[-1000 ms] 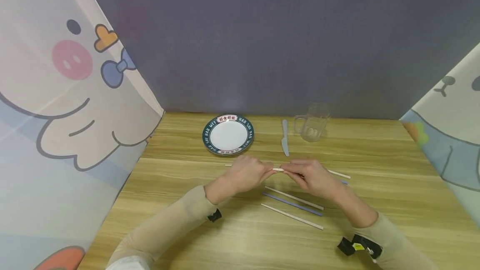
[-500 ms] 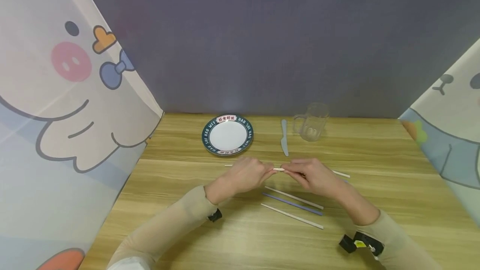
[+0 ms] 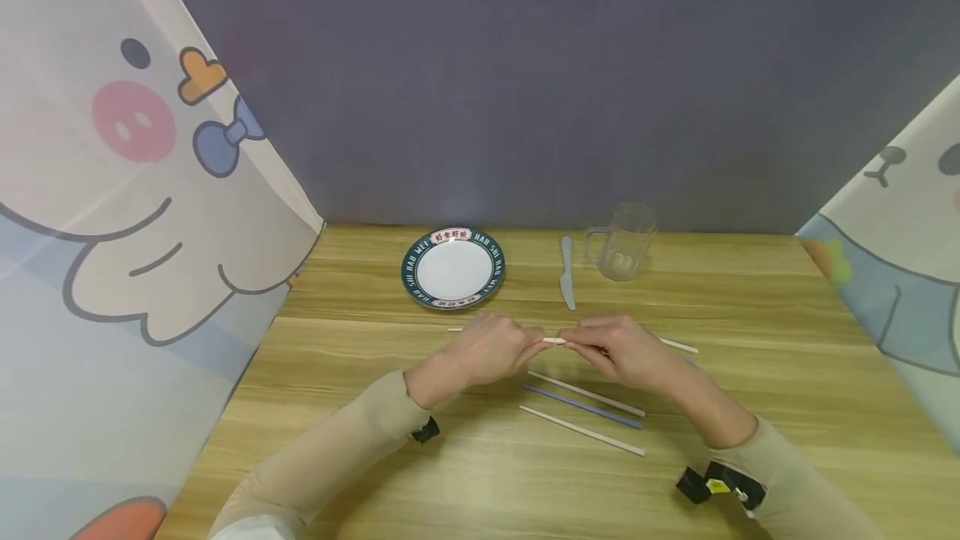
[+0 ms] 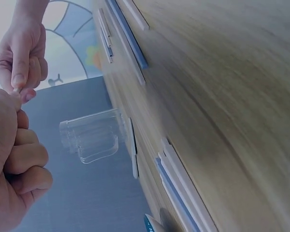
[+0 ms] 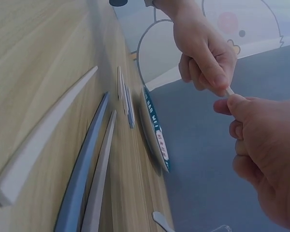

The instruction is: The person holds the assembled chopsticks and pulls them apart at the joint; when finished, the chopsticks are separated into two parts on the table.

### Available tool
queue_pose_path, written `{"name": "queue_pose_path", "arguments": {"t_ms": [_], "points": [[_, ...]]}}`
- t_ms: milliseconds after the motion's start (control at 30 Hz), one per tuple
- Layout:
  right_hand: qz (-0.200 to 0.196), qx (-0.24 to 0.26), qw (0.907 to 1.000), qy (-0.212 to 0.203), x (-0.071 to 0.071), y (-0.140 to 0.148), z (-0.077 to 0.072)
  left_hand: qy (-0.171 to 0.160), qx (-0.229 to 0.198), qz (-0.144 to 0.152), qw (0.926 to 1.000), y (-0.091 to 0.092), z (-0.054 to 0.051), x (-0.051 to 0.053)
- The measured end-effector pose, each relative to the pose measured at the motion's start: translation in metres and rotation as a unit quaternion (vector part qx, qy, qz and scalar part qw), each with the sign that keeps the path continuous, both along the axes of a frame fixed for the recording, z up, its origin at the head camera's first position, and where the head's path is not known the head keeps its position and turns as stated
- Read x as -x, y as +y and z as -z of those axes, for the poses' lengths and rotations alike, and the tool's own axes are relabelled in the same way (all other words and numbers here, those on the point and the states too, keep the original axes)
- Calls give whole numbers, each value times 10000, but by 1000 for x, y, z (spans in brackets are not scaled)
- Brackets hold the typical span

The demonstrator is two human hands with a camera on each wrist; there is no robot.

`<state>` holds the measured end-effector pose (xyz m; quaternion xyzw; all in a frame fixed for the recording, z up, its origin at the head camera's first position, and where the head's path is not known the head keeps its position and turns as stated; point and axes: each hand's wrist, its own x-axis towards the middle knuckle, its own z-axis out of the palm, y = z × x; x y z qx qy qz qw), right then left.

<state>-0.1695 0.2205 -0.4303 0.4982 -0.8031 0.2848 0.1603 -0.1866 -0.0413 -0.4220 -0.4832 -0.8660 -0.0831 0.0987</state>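
Between the two hands is a small white piece (image 3: 554, 341), pinched from one side by the left hand (image 3: 491, 348) and from the other by the right hand (image 3: 626, 352). Both wrist views show the hands raised above the table, thumbs and fingertips nearly meeting at this piece (image 5: 229, 91). Most of it is hidden by the fingers. Below the hands lie two white sticks (image 3: 587, 394) (image 3: 582, 430) with a blue stick (image 3: 582, 406) between them. Other sticks lie partly hidden beneath the hands, with white ends showing at the left (image 3: 454, 329) and right (image 3: 679, 346).
A plate with a dark green rim (image 3: 411, 283) lies at the back of the wooden table (image 3: 360, 440). To its right are a pale knife (image 3: 567, 273) and a clear mug (image 3: 628, 242). A grey panel (image 3: 525, 90) stands behind, with cartoon-printed sheets on both sides.
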Motion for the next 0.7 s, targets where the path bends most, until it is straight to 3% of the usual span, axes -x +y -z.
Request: {"name": "queue_pose_path", "arguments": {"t_ms": [300, 700], "points": [[3, 18, 10000, -56, 1, 2, -1, 171, 60, -148, 9997, 3, 1, -1], [-50, 19, 10000, 35, 4, 6, 4, 50, 145, -226, 9996, 1, 1, -1]]}}
